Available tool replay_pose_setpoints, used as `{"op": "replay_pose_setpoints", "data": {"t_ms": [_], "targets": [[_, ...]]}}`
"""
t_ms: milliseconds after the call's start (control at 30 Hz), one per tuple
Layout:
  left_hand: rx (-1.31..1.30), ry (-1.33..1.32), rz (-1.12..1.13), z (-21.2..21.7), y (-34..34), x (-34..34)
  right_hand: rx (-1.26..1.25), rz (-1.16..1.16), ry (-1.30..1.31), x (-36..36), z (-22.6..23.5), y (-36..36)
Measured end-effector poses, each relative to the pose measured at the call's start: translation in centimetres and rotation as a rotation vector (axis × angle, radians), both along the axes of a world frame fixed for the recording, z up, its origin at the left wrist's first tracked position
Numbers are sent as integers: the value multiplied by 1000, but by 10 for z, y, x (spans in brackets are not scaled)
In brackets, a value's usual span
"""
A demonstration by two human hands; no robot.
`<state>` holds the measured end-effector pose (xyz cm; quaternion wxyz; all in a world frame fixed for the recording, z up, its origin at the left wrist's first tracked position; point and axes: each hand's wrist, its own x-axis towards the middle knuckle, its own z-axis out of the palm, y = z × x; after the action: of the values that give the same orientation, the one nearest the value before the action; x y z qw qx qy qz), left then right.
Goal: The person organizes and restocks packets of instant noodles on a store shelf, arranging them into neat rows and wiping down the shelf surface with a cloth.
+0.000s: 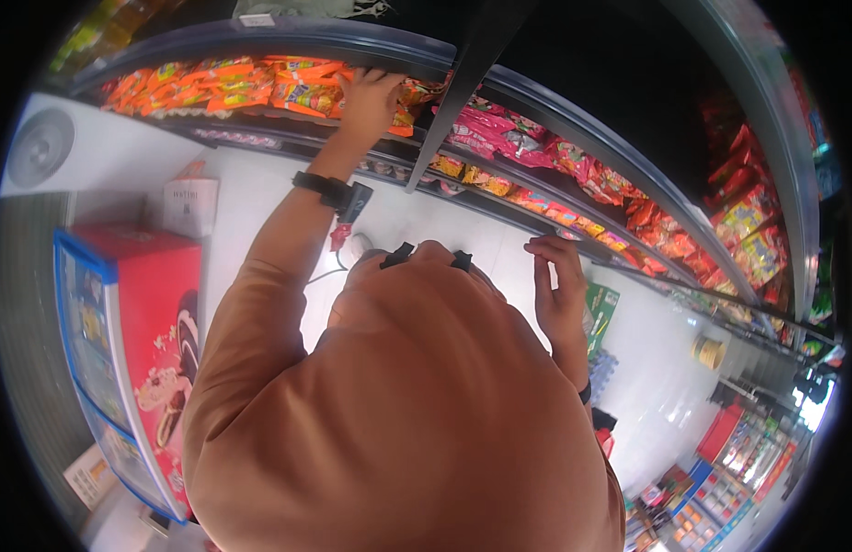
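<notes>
My left hand (371,99) reaches up to the shelf at the top left. Its fingers are spread over the orange snack packets (225,85) lying in a row there, and no packet is visibly lifted. My right hand (560,293) hangs in the air right of my body, below the shelves. Its fingers are loosely bent and apart from the thumb, with nothing between them. Past a dark upright, pink packets (481,129) lie on the shelf nearest to that hand. A black wristband (326,189) is on my left wrist.
A dark shelf upright (463,87) splits the shelving. Yellow packets (486,180) lie on a lower tier, red ones (651,223) farther right. A red freezer (154,322) with a blue-edged glass front stands left. A carton (190,204) and a green box (600,313) are on the floor.
</notes>
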<state>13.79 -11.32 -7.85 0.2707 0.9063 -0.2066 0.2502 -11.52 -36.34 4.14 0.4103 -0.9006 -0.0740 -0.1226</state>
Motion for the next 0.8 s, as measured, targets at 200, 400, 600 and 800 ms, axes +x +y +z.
{"op": "replay_pose_setpoints", "data": {"t_ms": [200, 400, 600, 800], "targets": [[-104, -129, 55, 10, -18, -39, -18, 203, 48, 17, -5, -6], [-122, -84, 35, 12, 9, -67, -45, 309, 86, 32, -14, -7], [-120, -71, -30, 29, 52, -105, -62, 418, 138, 52, -21, 23], [-236, -23, -89, 79, 103, -172, 237, 348, 374, 80, -29, 53]]}}
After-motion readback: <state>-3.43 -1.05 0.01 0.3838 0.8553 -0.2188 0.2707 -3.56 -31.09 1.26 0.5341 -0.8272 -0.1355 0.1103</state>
